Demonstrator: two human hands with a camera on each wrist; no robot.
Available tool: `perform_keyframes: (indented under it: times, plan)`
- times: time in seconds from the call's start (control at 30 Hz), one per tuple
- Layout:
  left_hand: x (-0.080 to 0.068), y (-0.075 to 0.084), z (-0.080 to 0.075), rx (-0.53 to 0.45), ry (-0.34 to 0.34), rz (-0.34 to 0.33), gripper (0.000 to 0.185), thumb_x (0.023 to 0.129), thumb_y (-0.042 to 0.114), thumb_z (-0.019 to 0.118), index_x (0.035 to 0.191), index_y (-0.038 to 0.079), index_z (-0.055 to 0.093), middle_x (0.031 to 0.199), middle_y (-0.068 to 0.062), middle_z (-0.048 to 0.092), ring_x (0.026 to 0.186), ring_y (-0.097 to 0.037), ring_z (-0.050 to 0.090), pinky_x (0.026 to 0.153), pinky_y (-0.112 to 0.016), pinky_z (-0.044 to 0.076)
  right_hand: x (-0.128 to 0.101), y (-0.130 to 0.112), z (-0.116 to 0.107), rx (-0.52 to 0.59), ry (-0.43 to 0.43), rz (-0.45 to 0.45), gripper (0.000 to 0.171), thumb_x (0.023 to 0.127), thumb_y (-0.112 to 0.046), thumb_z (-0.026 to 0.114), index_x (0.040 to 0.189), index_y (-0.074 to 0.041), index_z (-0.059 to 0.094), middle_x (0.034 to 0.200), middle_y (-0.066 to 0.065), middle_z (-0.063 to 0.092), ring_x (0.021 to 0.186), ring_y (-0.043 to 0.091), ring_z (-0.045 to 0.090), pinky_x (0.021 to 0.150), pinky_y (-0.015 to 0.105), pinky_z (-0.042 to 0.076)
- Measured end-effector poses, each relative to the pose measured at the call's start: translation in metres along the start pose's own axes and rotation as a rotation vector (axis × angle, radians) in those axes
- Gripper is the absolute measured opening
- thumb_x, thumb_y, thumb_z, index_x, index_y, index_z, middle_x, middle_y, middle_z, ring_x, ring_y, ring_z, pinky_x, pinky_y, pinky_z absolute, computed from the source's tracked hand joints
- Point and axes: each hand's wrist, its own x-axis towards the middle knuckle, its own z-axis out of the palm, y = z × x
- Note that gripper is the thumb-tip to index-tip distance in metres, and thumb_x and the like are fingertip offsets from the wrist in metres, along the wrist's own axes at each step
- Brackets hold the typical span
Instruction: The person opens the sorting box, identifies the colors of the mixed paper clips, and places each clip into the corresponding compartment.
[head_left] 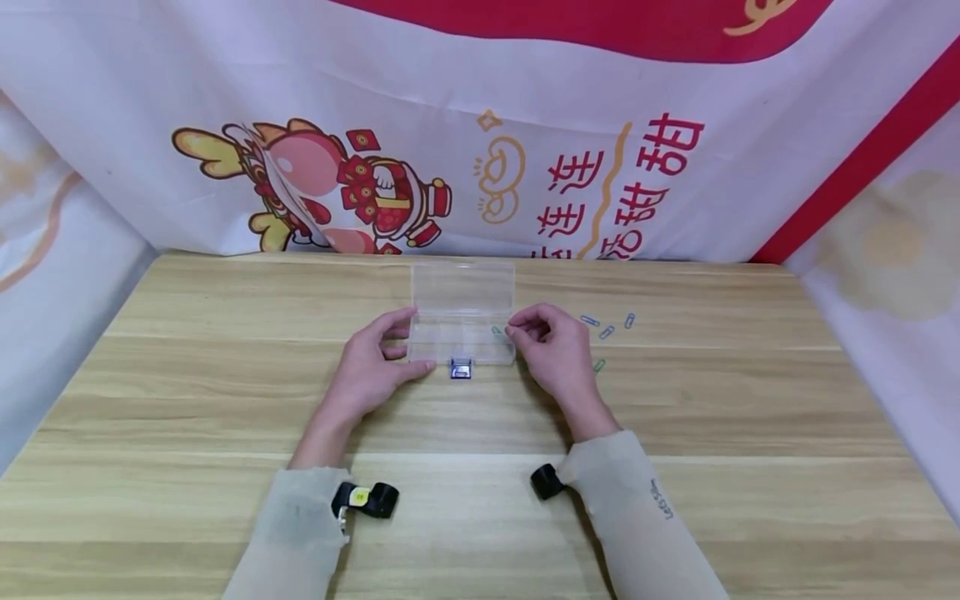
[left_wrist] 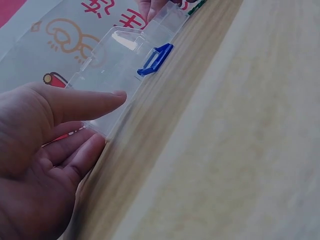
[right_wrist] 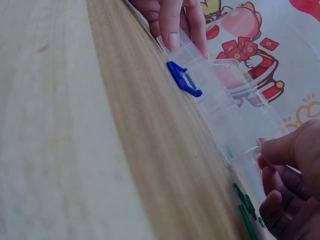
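Steadying the clear plastic box (head_left: pixel 462 329) at its left end, my left hand (head_left: pixel 372 363) has the thumb lying along the near front corner and the fingers curled round the far side of that end, so the box wall sits between them. The left wrist view shows the thumb (left_wrist: pixel 85 102) laid straight against the clear wall. The box rests on the wooden table (head_left: pixel 225 400), about the middle of it, with its lid standing open toward the far side and its blue latch (head_left: pixel 461 369) hanging off the near edge.

My right hand (head_left: pixel 551 350) is at the right end of the box, fingers drawn together, thumb and forefinger tips pinching something small over the rightmost compartment; it looks like a green paper clip (head_left: pixel 497 331), though I cannot tell for sure. The right wrist view shows those fingertips (right_wrist: pixel 277 150) touching the box's end wall.

To the right of the box, loose paper clips (head_left: pixel 607 327) lie scattered on the table, blue ones farther off and a green one (head_left: pixel 598 365) just beside my right wrist. Behind the table hangs a printed banner (head_left: pixel 480 167) with a cartoon figure and red characters.
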Motion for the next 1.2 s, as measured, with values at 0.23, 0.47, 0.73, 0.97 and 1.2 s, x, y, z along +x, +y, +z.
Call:
perform_keyframes:
  times: [0.23, 0.47, 0.73, 0.97, 1.2]
  plan:
    - [-0.002, 0.002, 0.0, -0.009, -0.005, -0.014, 0.08, 0.092, 0.014, 0.086, 0.163, 0.024, 0.048, 0.153, -0.014, 0.058, 0.134, -0.034, 0.062, 0.118, -0.049, 0.054, 0.0, 0.0, 0.0, -0.009, 0.003, -0.009, 0.006, 0.098, -0.014, 0.08, 0.104, -0.012, 0.078, 0.097, 0.006, 0.075, 0.088, 0.022, 0.064, 0.077, 0.032, 0.055]
    - [-0.002, 0.001, -0.002, -0.012, -0.001, -0.023, 0.081, 0.091, 0.012, 0.087, 0.162, 0.025, 0.049, 0.154, -0.014, 0.058, 0.136, -0.035, 0.062, 0.118, -0.048, 0.054, -0.002, 0.001, -0.003, -0.008, -0.006, -0.034, 0.008, 0.098, -0.016, 0.08, 0.105, -0.013, 0.078, 0.099, 0.005, 0.075, 0.089, 0.021, 0.064, 0.077, 0.031, 0.056]
    - [0.0, 0.0, -0.002, -0.013, -0.004, -0.042, 0.082, 0.09, 0.011, 0.088, 0.16, 0.027, 0.051, 0.154, -0.011, 0.059, 0.135, -0.033, 0.063, 0.117, -0.047, 0.056, -0.011, 0.031, -0.043, 0.066, 0.039, 0.02, 0.012, 0.098, -0.024, 0.081, 0.107, -0.017, 0.079, 0.104, 0.004, 0.075, 0.093, 0.02, 0.063, 0.076, 0.027, 0.056]
    - [0.0, 0.004, -0.004, -0.012, -0.005, -0.064, 0.081, 0.09, 0.011, 0.088, 0.16, 0.025, 0.051, 0.156, -0.011, 0.058, 0.136, -0.034, 0.063, 0.118, -0.047, 0.055, -0.034, 0.06, -0.079, 0.093, 0.097, 0.157, 0.019, 0.097, -0.029, 0.083, 0.11, -0.015, 0.081, 0.106, 0.001, 0.074, 0.09, 0.016, 0.063, 0.068, 0.02, 0.056]
    - [0.0, 0.008, -0.005, -0.023, -0.008, -0.079, 0.081, 0.088, 0.007, 0.088, 0.159, 0.021, 0.052, 0.156, -0.012, 0.058, 0.137, -0.034, 0.063, 0.118, -0.046, 0.055, -0.042, 0.067, -0.083, 0.013, 0.009, 0.082, 0.021, 0.096, -0.031, 0.084, 0.111, -0.017, 0.082, 0.11, 0.004, 0.075, 0.093, 0.017, 0.063, 0.075, 0.02, 0.054]
